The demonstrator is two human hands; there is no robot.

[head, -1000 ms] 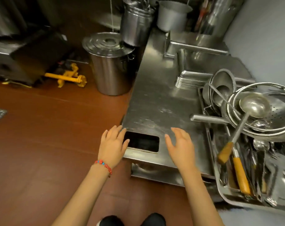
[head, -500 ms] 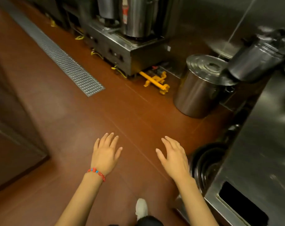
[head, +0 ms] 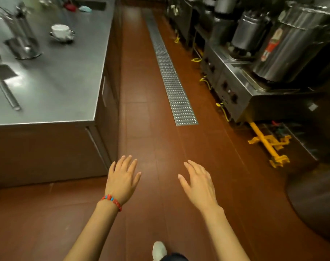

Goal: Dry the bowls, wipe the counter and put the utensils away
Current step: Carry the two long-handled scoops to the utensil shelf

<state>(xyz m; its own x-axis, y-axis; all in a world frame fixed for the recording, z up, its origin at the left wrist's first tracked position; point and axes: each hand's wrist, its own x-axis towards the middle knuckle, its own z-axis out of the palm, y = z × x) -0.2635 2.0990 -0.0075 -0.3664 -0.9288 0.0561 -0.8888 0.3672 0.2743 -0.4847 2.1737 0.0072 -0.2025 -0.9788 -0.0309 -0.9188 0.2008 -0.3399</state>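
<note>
Over the aisle floor [head: 141, 113], left hand [head: 121, 178] and right hand [head: 199, 182] hover palm-down, fingers spread, each grip empty. View has swung off the utensil bench seen a second ago (bowls and utensil tray now out of frame), so the person is likely walking away, maybe for a cloth; no task step under way. Another bench [head: 66, 81] sits left, carrying a white cup [head: 60, 31] on a saucer, contents not visible, and blurred steel tools. Big lidded pots [head: 296, 42] at right, contents hidden. Floor drain [head: 171, 76] ahead.
</note>
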